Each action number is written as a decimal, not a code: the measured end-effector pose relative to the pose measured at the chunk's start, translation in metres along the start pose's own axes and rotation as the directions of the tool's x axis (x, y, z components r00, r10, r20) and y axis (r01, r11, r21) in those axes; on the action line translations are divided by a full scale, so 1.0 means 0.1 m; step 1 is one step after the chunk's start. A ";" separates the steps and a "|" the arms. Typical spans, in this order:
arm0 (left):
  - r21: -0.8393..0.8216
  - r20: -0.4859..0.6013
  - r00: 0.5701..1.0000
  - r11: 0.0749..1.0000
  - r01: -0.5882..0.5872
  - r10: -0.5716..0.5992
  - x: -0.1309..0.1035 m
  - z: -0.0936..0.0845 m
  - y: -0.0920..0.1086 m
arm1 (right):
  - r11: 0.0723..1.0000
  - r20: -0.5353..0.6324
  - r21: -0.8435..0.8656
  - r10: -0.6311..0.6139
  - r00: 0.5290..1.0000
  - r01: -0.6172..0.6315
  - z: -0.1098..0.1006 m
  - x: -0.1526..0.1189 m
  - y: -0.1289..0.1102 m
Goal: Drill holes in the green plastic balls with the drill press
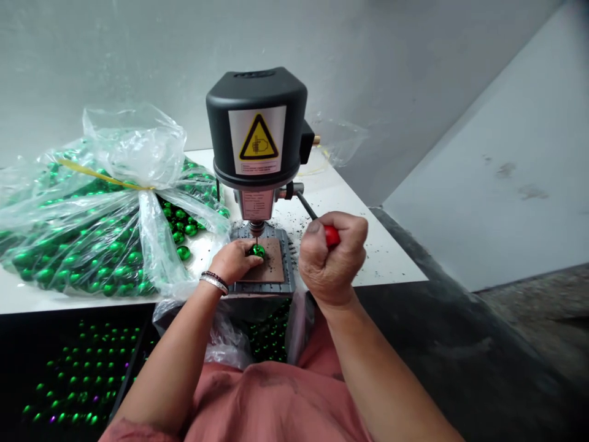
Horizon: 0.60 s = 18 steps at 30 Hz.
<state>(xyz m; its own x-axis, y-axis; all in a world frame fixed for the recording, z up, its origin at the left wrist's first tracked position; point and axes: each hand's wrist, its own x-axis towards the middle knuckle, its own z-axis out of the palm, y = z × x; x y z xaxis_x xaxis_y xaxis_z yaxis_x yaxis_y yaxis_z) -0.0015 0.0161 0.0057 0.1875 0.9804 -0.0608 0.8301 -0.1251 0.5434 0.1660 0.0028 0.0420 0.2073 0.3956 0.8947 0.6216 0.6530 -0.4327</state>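
Visibly, green balls (178,237) fill tied plastic bag (138,144)

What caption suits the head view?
Left hand holds a green ball under the drill press; right hand grips its red lever knob.

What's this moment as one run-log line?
left hand: holds green bead on brown board | right hand: grips red lever knob | drill press: bit at bead | bag of green beads: left of press

Grey back wall (391,73), smudged side wall (506,141), white table (386,264), dark floor (460,344)
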 end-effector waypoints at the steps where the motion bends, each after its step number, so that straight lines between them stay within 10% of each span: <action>1: -0.003 -0.003 1.000 1.000 0.002 -0.002 0.00 0.00 0.00 | 1.000 0.005 0.026 0.000 1.000 0.000 0.01 -0.05 0.02; 5: -0.016 -0.026 1.000 1.000 -0.004 0.003 0.00 0.02 -0.01 | 0.993 0.000 0.112 0.022 1.000 -0.022 0.04 -0.12 0.06; 13: -0.089 -0.096 0.989 0.990 0.107 -0.115 -0.15 0.03 0.02 | 0.987 0.070 0.093 0.122 0.990 -0.128 0.04 0.75 -0.21; 18: -0.141 -0.040 0.998 0.989 0.051 -0.058 -0.45 0.01 0.06 | 0.979 0.075 0.094 0.177 0.981 -0.183 0.07 0.84 -0.21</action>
<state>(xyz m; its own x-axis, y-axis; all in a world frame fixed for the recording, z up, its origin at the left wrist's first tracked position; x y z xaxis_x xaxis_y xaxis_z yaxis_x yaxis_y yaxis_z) -0.0043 -0.0293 0.0105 0.1180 0.9913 -0.0581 0.7560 -0.0517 0.6525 0.1654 0.0269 0.1254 0.2569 0.5518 0.7934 0.4995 0.6270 -0.5978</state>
